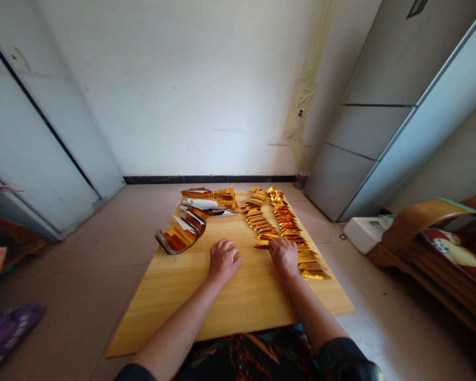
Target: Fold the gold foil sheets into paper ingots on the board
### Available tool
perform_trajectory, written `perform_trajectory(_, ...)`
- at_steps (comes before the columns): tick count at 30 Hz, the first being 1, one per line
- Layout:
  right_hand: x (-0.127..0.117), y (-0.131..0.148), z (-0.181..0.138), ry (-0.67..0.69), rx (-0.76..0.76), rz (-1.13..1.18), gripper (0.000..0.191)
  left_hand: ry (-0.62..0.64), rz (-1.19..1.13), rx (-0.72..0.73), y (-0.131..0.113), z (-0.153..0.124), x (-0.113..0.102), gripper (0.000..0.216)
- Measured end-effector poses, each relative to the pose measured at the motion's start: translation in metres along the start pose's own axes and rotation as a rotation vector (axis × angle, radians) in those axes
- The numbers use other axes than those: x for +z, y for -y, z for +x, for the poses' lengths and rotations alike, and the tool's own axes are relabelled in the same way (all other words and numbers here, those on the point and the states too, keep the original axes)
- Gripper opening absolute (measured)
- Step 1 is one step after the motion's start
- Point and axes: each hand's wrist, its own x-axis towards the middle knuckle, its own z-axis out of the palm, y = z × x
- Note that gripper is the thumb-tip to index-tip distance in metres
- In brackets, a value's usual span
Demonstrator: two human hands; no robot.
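Observation:
My left hand rests over the wooden board, its fingers loosely bent and the thumb apart, with nothing visible in it. My right hand is closed at the near end of a row of folded gold foil papers. From under its fingers a folded gold foil paper sticks out to the left; the fingertips are partly hidden. Beside that hand runs a second row of gold foil pieces, reaching from the far edge down to the near right. Stacked gold sheets lie curled at the left.
The wooden board is low and stands before a white wall. More gold sheets and a white roll-like packet lie at its far left. A grey fridge, white box and wooden seat are at right.

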Motion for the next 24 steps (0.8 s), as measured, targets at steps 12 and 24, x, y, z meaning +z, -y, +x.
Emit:
perform_trajectory(12, 0.003, -0.003, 0.012, 0.056, 0.090, -0.063, 0.023, -0.014, -0.002, 0.018, 0.002, -0.001, 0.002, 0.012)
perform_trajectory(24, 0.009, 0.003, 0.022, 0.064, 0.188, -0.070, 0.018, -0.006, -0.005, 0.019, 0.001, -0.002, 0.002, 0.013)
